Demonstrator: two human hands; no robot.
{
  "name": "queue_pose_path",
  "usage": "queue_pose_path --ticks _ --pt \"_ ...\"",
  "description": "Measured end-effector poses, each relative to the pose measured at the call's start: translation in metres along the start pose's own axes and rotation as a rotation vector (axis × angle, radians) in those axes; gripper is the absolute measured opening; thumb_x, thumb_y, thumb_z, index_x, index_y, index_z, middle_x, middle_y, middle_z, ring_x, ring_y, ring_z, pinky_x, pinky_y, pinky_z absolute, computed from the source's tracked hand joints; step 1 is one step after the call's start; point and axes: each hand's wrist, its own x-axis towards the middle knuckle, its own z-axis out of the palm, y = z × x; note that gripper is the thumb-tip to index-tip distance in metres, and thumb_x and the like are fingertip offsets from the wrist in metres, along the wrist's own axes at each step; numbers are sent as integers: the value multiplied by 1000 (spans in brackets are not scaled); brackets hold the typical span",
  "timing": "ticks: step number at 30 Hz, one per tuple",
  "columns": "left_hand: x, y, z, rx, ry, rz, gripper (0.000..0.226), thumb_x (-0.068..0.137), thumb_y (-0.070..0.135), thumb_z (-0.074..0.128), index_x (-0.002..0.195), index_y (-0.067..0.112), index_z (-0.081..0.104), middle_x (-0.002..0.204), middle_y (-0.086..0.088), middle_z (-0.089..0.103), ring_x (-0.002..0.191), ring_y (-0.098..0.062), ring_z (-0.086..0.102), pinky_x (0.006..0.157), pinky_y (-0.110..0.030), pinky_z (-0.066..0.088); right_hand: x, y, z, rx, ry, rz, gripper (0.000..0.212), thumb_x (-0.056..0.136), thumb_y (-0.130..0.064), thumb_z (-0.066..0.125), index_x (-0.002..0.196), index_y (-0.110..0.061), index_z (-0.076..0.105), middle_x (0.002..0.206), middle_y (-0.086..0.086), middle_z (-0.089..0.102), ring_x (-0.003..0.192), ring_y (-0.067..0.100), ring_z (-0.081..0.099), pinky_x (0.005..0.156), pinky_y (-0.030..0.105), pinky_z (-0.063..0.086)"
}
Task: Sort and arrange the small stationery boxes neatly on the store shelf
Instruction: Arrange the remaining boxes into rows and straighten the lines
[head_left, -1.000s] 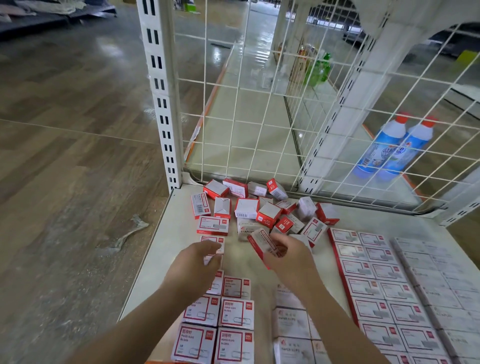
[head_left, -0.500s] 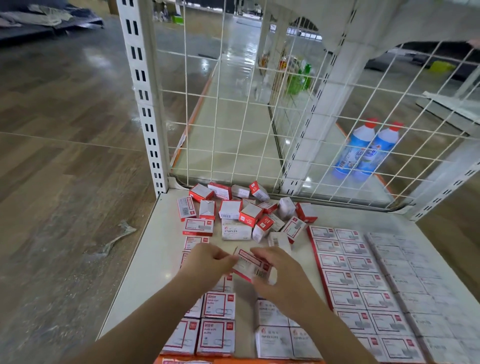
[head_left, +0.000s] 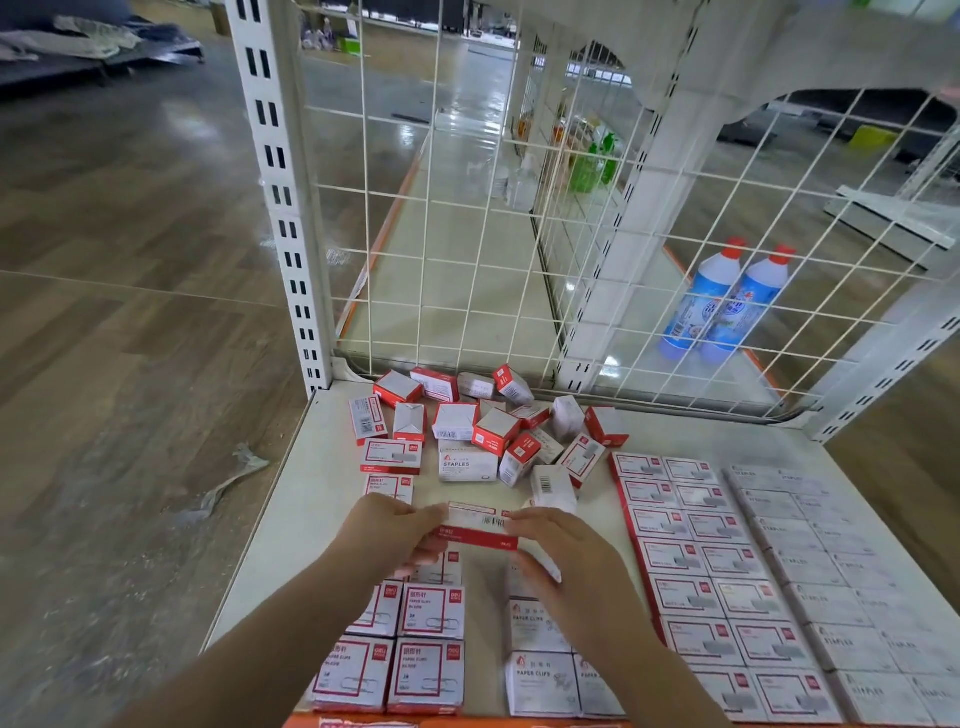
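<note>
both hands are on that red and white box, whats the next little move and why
Probably lower the box into the gap at the far end of the left-hand paper clip rows. The left hand and right hand pinch it by its ends, level, just above that spot, and its red-and-white print seems to match those rows, while the loose pile behind is unsorted.

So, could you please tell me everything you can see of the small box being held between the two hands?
The held box is a small flat carton, apparently cardboard, white with a red band along its near edge and a barcode on the white face. It lies level, long side across the view, above the shelf in front of the loose pile. The left hand pinches its left end, the right hand its right end. Its print is too small to read.
</note>
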Motion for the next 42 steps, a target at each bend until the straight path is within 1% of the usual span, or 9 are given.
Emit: queue_pose_path --ticks 4,7,10,14,17,22,30,36,42 --pt "1 -2 4 12 4 39 35 94 37 48 94 6 65 81 -4 69 72 -15 62 70 -27 50 6 -5 -5 166 110 163 14 87 -23 60 100 -21 65 88 -26 56 77 -11 55 77 -4 36" --pt "-1 -2 7 -15 -4 101 20 96 30 47 100 15 60 89 1 65 91 -19 62 89 -35 50 11 -7 -12 408 54 392 19 88 -12 60 90 -31 63 84 -19 64 80 -5 60 71 9 45" --pt "-3 1 9 -4 -42 148 14 96 20 47 92 21 61 87 7 66 91 -17 62 84 -29 51 15 -9 -16 637 42 545 22 89 -10 57 83 -30 64 80 -9 70 75 3 64 68 16 50" --pt "-6 0 11 89 -76 206 10 93 17 53 93 19 63 85 8 67 82 -10 63 75 -20 51 18 -10 -16 816 35 666 14 91 -7 53 88 -13 65 82 0 70 64 2 64 57 12 49" --pt "-7 -3 13 120 -73 219 13 92 17 55 100 15 65 86 6 69 83 -11 65 80 -24 52 16 -9 -15 826 17 662 15 90 -4 54 96 -15 63 87 1 70 73 7 67 62 16 52" --pt "-4 -6 16 96 -53 191 10 90 15 58 98 20 56 91 3 69 81 -13 67 79 -26 55 13 -7 -19 727 -125 521 45 80 7 61 104 -31 59 91 -17 69 86 -3 63 73 14 51" --pt "-1 -9 18 162 -64 187 15 89 16 60 88 28 51 91 8 67 85 -13 67 81 -32 57 10 3 -13 501 -187 485 49 84 -2 62 124 -28 51 100 -26 61 95 -14 56 78 5 46" --pt "2 -11 18 212 -81 212 11 90 18 57 97 25 53 94 6 68 85 -11 66 76 -25 55 11 2 -21 465 -195 479 48 84 -2 61 115 -36 49 96 -26 60 91 -9 59 77 6 46" --pt "0 -12 19 280 -42 274 22 94 25 50 117 26 49 104 6 62 84 -9 61 57 -14 47 6 6 -25 444 -200 558 42 86 -6 61 123 -24 52 99 -20 62 91 -3 60 73 8 48"
